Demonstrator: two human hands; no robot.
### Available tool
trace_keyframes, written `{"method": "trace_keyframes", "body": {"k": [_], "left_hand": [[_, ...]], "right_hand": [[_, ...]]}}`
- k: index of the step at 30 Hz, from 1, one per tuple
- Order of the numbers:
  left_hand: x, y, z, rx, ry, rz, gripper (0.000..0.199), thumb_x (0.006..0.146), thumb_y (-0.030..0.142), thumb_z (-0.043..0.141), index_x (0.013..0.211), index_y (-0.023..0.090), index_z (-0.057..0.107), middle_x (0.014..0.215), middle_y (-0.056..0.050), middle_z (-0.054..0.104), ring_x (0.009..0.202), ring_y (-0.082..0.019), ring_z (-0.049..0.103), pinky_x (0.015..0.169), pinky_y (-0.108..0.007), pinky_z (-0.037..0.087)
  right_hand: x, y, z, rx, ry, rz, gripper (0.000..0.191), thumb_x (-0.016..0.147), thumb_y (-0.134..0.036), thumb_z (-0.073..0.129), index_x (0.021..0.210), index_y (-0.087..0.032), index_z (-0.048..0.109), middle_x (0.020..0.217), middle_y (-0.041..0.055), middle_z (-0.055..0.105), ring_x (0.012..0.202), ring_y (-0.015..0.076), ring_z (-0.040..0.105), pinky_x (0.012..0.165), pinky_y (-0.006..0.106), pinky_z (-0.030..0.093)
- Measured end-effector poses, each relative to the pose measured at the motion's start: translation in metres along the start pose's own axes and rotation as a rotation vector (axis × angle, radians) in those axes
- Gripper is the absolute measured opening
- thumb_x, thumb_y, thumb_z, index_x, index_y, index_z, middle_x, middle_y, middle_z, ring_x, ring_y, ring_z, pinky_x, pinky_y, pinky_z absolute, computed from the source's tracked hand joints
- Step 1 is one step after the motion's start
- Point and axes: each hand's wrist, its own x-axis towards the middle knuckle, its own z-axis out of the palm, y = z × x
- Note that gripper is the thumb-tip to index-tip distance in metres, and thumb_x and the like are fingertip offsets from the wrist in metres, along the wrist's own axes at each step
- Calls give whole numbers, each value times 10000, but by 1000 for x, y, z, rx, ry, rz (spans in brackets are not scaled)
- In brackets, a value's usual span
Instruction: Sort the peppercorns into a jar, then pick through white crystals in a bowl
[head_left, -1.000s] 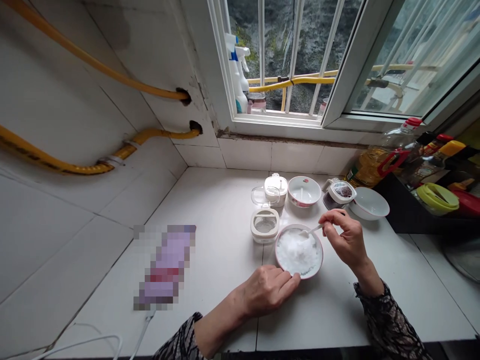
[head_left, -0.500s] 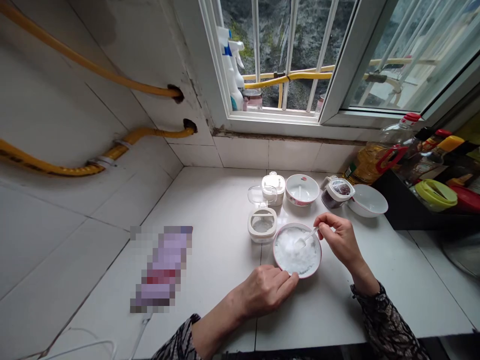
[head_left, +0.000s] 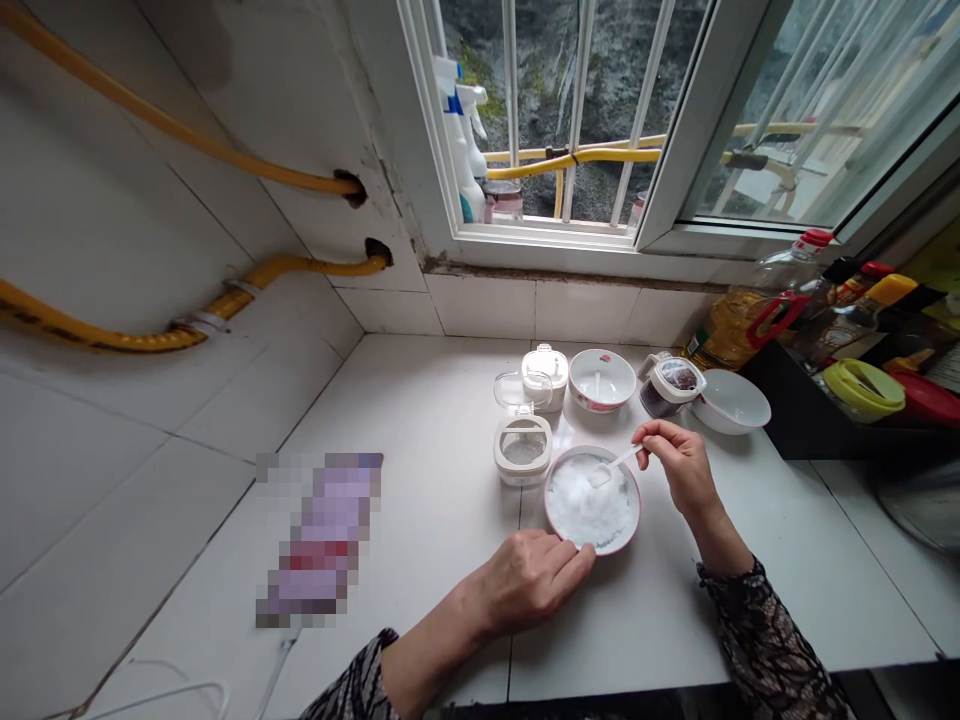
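A bowl with a pink rim (head_left: 592, 500) stands on the white tiled counter, holding white granular stuff. My left hand (head_left: 534, 580) grips the bowl's near edge, its fingers bent together at the rim. Between the thumb and fingers of my right hand (head_left: 677, 462) is the handle of a small white spoon (head_left: 619, 460), whose tip rests in the white stuff. Just left of the bowl is a clear jar (head_left: 523, 452) with its lid up. Behind it are a white-lidded jar (head_left: 545, 375) and a flowered bowl (head_left: 602, 380) with a spoon in it.
A jar of dark contents (head_left: 670, 386) and a white bowl (head_left: 731, 402) stand at the back right. Beside them are an oil bottle (head_left: 750, 315) and a black rack (head_left: 787, 410) of bottles. A blurred purple object (head_left: 322, 535) with a white cable lies at the left.
My right hand has shifted slightly, and the spoon's tip has moved a little up and left in the white stuff. My left hand keeps its place at the rim.
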Motion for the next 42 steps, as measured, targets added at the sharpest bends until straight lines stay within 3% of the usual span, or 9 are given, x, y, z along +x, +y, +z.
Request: {"method": "trace_keyframes", "body": {"k": [6, 11, 14, 19, 21, 25, 30, 35, 42], "left_hand": [[0, 0, 1, -5, 11, 2, 202, 931, 52, 399, 943, 90, 596, 557, 31, 524, 448, -101, 468, 387, -219, 373], [1, 0, 1, -13, 21, 1, 204, 931, 46, 402, 917, 83, 602, 556, 28, 520, 445, -109, 475, 392, -230, 361], [1, -1, 1, -18, 24, 1, 215, 934, 49, 392, 928, 79, 605, 559, 23, 526, 444, -118, 470, 384, -248, 355], [1, 0, 1, -22, 23, -11, 227, 947, 62, 386, 885, 98, 601, 550, 22, 524, 446, -116, 473, 388, -246, 351], [1, 0, 1, -23, 23, -14, 229, 947, 63, 384, 879, 102, 599, 546, 23, 522, 447, -116, 471, 389, -245, 354], [-1, 0, 1, -21, -1, 1, 201, 938, 66, 402, 944, 85, 602, 574, 16, 543, 468, -119, 488, 412, -238, 393], [0, 0, 0, -8, -14, 3, 212, 938, 53, 383, 957, 85, 591, 570, 25, 531, 464, -114, 482, 404, -232, 394], [1, 0, -1, -3, -4, 10, 199, 937, 46, 387, 956, 81, 582, 574, 29, 533, 454, -116, 485, 384, -247, 379], [-1, 1, 0, -12, -15, 2, 198, 935, 54, 402, 955, 82, 597, 566, 27, 526, 462, -107, 484, 408, -214, 393]], "right_hand": [[-1, 3, 12, 115, -40, 24, 136, 717, -307, 610, 715, -184, 666, 515, -16, 612, 548, 149, 569, 641, 305, 473], [-13, -4, 31, 82, -126, -119, 157, 854, -341, 601, 888, -200, 661, 706, 22, 716, 704, 184, 684, 726, 330, 537], [-20, -5, 41, -47, -137, -330, 112, 928, -275, 550, 976, -220, 635, 816, 38, 740, 785, 193, 709, 750, 336, 545], [-21, -2, 50, -483, -243, -908, 266, 912, -52, 446, 1029, -216, 621, 849, 30, 748, 769, 181, 662, 951, 449, 456], [-21, -4, 49, -556, -266, -1002, 306, 894, -18, 433, 1058, -206, 609, 851, 24, 748, 743, 171, 650, 981, 465, 428], [-19, -10, 37, -462, -138, -919, 241, 890, -56, 487, 1008, -218, 621, 801, 4, 742, 703, 165, 644, 956, 433, 447], [-14, -7, 11, -423, 45, -591, 157, 833, -160, 520, 770, -239, 640, 591, 1, 648, 732, 218, 607, 774, 376, 496], [-10, 1, -1, -427, 81, -499, 160, 758, -168, 513, 666, -240, 624, 634, 21, 642, 708, 213, 577, 680, 342, 483], [-15, 1, 10, -417, -1, -447, 175, 734, -177, 500, 641, -235, 637, 635, 23, 659, 711, 207, 581, 675, 325, 466]]}}
